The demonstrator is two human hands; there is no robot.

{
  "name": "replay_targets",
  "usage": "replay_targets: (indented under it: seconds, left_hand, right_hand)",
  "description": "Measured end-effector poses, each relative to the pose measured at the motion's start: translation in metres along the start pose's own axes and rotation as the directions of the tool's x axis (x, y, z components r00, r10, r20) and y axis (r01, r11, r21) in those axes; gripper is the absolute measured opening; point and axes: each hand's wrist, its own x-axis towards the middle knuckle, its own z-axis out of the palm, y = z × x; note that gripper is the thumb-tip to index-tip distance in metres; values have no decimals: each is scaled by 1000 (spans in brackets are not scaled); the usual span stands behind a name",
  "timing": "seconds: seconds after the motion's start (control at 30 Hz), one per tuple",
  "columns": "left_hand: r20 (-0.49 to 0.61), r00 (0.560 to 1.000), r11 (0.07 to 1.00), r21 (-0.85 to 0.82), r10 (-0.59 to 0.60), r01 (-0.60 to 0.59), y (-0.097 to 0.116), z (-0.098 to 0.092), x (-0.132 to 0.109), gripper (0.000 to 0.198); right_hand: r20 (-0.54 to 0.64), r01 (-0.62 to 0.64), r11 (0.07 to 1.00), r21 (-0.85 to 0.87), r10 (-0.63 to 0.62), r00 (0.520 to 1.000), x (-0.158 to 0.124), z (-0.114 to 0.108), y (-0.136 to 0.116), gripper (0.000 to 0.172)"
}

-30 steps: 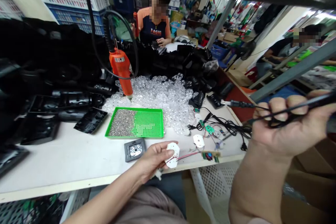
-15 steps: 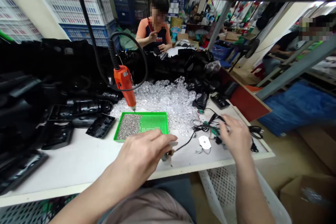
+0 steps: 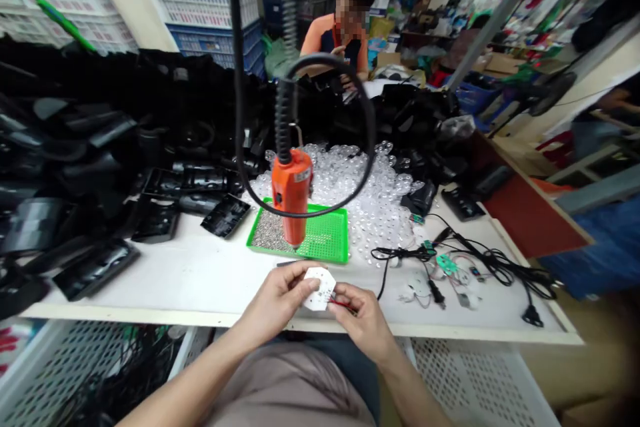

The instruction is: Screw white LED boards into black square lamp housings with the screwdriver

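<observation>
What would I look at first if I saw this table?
The bright orange electric screwdriver hanging on its black cord over the green tray grabs your eye first. Behind it sits a heap of clear plastic domes. In front, the left hand and right hand hold a white plate with a red wire.

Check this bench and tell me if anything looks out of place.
The clear plastic domes lie in a loose, uncontained heap pressed against the back edge of the green tray. To the right, black cords sprawl tangled across the bench among loose circuit boards. Nothing looks visibly broken from this view.
</observation>
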Motion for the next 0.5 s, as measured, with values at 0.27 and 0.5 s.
replay_targets:
  seconds: [0.27, 0.5]
  left_hand:
    - [-164, 981, 971, 230, 100, -61, -63, -24, -44, 36]
    - [-94, 961, 769, 621, 261, -148, -107, -44, -17, 77]
  right_hand:
    - [-141, 120, 898, -422, -196, 970, -10, 19, 12, 18]
    - [258, 356, 2, -934, -687, 679, 18, 26, 29, 11]
